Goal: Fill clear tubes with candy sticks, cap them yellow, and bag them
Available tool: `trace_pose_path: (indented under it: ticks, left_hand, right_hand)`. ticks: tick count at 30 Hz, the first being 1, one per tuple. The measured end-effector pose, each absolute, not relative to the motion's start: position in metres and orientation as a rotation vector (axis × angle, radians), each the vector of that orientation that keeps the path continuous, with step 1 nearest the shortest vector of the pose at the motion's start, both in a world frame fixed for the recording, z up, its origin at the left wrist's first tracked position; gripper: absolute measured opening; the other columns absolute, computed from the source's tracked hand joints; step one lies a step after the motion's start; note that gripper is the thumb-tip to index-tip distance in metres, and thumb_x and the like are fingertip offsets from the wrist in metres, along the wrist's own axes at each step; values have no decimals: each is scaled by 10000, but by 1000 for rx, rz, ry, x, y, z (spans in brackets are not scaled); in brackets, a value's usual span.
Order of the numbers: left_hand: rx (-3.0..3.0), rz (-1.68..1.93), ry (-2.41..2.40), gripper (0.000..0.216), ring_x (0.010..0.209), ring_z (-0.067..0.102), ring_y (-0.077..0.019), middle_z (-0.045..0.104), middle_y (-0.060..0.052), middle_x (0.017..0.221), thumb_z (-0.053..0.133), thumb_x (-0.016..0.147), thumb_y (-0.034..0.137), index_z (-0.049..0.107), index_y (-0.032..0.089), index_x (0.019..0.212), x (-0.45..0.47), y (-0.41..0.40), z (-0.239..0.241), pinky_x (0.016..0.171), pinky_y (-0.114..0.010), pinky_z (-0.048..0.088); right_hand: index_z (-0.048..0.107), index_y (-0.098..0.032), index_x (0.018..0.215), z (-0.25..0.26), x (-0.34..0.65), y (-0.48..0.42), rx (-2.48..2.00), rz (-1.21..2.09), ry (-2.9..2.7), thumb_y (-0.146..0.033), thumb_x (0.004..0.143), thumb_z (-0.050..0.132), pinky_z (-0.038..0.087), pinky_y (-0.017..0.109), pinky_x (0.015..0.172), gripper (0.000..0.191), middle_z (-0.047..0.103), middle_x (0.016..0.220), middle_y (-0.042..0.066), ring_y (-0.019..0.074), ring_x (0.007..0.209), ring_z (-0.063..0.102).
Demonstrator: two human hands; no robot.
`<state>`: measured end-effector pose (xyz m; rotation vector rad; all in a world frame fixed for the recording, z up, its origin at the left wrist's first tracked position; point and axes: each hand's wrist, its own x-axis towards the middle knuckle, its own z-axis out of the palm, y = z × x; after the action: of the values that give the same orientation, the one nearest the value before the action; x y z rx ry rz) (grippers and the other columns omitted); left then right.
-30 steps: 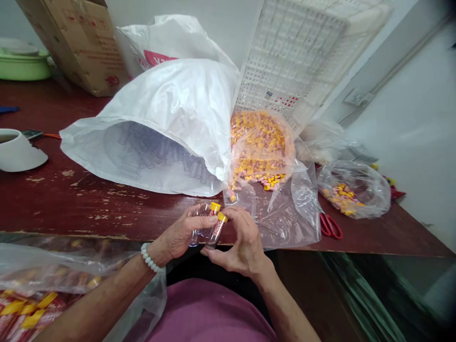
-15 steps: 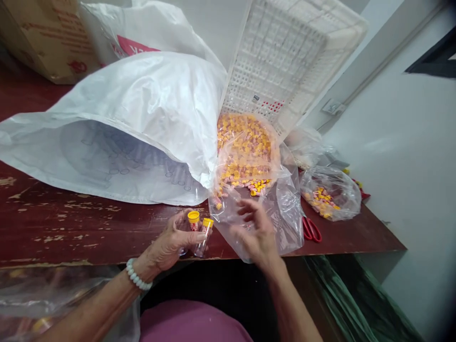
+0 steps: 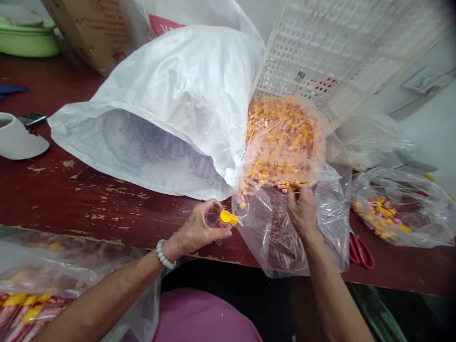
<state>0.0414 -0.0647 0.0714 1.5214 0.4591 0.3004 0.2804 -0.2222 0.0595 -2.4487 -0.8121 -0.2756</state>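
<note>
My left hand (image 3: 197,229) grips a few small clear tubes (image 3: 221,223) over the table's front edge; two carry yellow caps, one is uncapped. My right hand (image 3: 302,209) reaches into a clear plastic bag of yellow caps (image 3: 281,142), its fingertips pinched on a yellow cap (image 3: 291,186) at the edge of the heap. A big white sack (image 3: 167,114) lies open to the left of that bag, with several empty clear tubes showing inside it.
A white plastic crate (image 3: 342,52) leans behind the bags. Red scissors (image 3: 360,251) and a second clear bag of caps (image 3: 395,213) lie right. A white cup (image 3: 16,140), green basin (image 3: 28,40) and cardboard box (image 3: 92,28) stand left. A bag of filled tubes (image 3: 32,294) sits lower left.
My right hand left the tubes and moved right and away into the bag of caps, closing on one cap. My left hand kept the tubes. The view shifted.
</note>
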Motion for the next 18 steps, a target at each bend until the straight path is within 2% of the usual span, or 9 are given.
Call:
trace_pose_path:
  ticks: [3,6,10,14,18]
  left_hand:
    - [1708,339,402,275,647,517,-126,590,-14,746,760,600,192,554,158,779,45,-69,73,581,-235,426]
    - [1792,335,305,211,649,494,-131,578,-9,735,718,642,189,581,158,799,48,-74,77,590,-240,395]
    - [1813,353,234,220,694,503,-146,590,-15,779,689,643,155,611,154,848,49,-76,82,629,-242,390]
    - [1857,292,245,191,654,462,-123,566,6,736,675,652,172,601,150,827,53,-74,82,605,-227,372]
    - [1752,193,231,249,694,482,-122,577,4,791,672,643,163,571,141,869,59,-76,75,626,-218,395]
  right_hand:
    - [518,-209,1056,88,218,-213,-1808,-61,-735,-337,892,489,501,304,696,211,612,867,28,146,742,590]
    - [547,-235,988,102,164,-201,-1606,123,-876,-277,884,528,503,282,724,114,615,914,16,129,794,600]
    - [548,-243,1002,98,145,-197,-1644,160,-1150,-194,891,502,491,322,819,129,606,969,25,140,888,592]
    - [588,-236,1026,94,155,-203,-1757,42,-1345,-213,876,508,442,408,933,172,541,1116,74,203,1083,520]
    - [582,-222,1076,91,148,-205,-1855,-49,-1424,-247,816,597,444,434,913,262,510,1198,94,233,1081,503]
